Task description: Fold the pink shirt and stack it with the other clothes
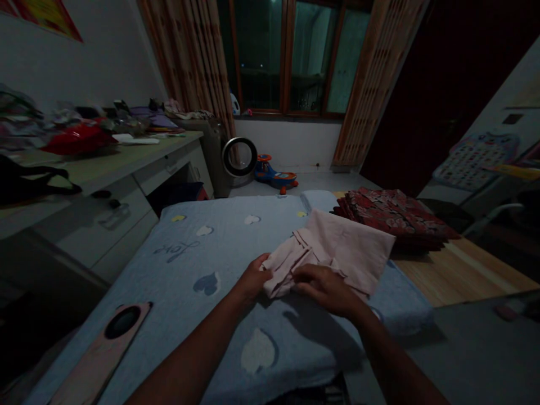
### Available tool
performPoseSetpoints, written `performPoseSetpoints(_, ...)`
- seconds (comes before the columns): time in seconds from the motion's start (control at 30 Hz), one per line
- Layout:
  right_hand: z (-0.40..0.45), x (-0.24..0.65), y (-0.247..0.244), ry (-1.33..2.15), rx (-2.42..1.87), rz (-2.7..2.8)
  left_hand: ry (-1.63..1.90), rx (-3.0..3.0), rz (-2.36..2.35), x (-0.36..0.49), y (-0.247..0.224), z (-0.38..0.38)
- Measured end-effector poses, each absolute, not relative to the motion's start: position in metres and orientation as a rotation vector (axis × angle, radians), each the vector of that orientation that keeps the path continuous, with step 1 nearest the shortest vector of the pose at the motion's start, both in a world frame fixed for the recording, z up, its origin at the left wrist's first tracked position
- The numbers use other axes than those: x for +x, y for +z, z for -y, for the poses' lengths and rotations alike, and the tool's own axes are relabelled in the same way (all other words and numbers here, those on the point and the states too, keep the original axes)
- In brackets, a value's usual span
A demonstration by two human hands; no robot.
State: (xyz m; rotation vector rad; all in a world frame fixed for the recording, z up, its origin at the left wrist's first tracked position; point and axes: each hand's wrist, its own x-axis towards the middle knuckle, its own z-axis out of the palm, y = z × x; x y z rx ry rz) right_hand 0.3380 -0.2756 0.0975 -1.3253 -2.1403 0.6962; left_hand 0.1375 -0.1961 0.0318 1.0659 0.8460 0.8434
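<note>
Our left hand (255, 277) grips the left edge of the pale pink, soft fabric piece (350, 244), thumb and fingers closed narrowly on the bunched layers. Our right hand (323, 287) is curled over the near folds, fingers bent inward and close together; it touches the fabric, but we cannot tell how firmly its fingertips pinch, since they are partly lost among the creases. The fabric lies between and beyond our hands, over the light blue bedspread with heart patterns (228, 219), its smooth, wide flap reaching out to the right, near the stack of dark red, floral-patterned folded cloth (392, 214).

To handle these layers well, we would do best to let the left hand act as a light anchor while the right fingers ease the creases flat, working from the gathered part toward the loose flap. Drawing the edges level before pressing them should stop small ridges from being trapped inside. Too hard a pull on the right could, we judge, drag the layers out of line.

Both our forearms come in from the bottom of the view and converge on the fabric. The left reaches up and to the right; the right slants up and to the left, its wrist gently bent and the back of the hand turned upward.
</note>
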Motion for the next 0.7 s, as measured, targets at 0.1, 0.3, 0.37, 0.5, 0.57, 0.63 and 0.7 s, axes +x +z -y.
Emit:
performPoseSetpoints(0.1,0.263,0.385,0.097,0.333,-1.654,1.872,0.698,1.542,-0.874,0.12,0.031,0.201)
performPoseSetpoints(0.3,0.227,0.435,0.063,0.125,-1.986,1.96,0.758,2.379,-1.374,0.106,0.04,0.204)
performPoseSetpoints(0.37,0.219,0.436,0.057,0.234,-1.993,1.989,0.712,2.476,-1.301,0.117,0.039,0.206)
performPoseSetpoints(0.5,0.213,0.428,0.064,0.633,-1.807,1.899,0.567,2.356,-1.081,0.153,0.033,0.208)
performPoseSetpoints(0.57,0.213,0.422,0.071,0.951,-1.657,1.96,0.546,2.254,-1.096,0.168,0.03,0.209)
performPoseSetpoints(0.63,0.216,0.415,0.075,1.125,-1.618,2.021,0.478,2.217,-1.077,0.175,0.03,0.211)
performPoseSetpoints(0.7,0.218,0.409,0.074,0.896,-1.735,2.096,0.389,2.255,-1.006,0.178,0.033,0.216)
